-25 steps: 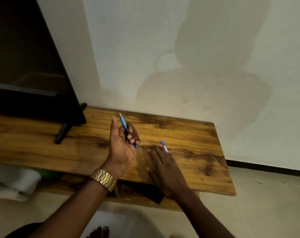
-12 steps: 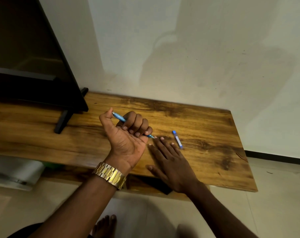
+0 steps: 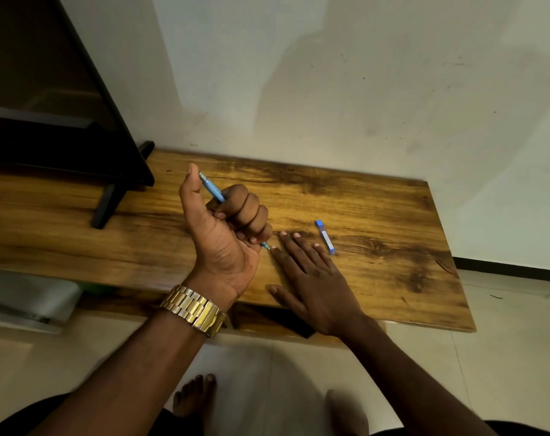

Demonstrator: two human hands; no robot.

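My left hand (image 3: pixel 226 237), with a gold watch on its wrist, grips a blue pen (image 3: pixel 211 189) in a fist. The pen's tip points down to the right, close to my right index fingertip. My right hand (image 3: pixel 311 275) lies flat, palm down, fingers spread on the wooden table (image 3: pixel 377 215). A small blue and white tube (image 3: pixel 325 236) lies on the table just right of my right fingertips, apart from them.
A black TV (image 3: pixel 47 105) on a black stand foot (image 3: pixel 105 206) fills the table's left part. The white wall runs behind the table. A white object (image 3: pixel 28 302) sits on a lower shelf at left. My bare feet stand on the tiled floor (image 3: pixel 503 357).
My left hand closed from a loose hold into a fist round the pen and turned its tip down toward my right fingers. My right hand stayed flat on the table.
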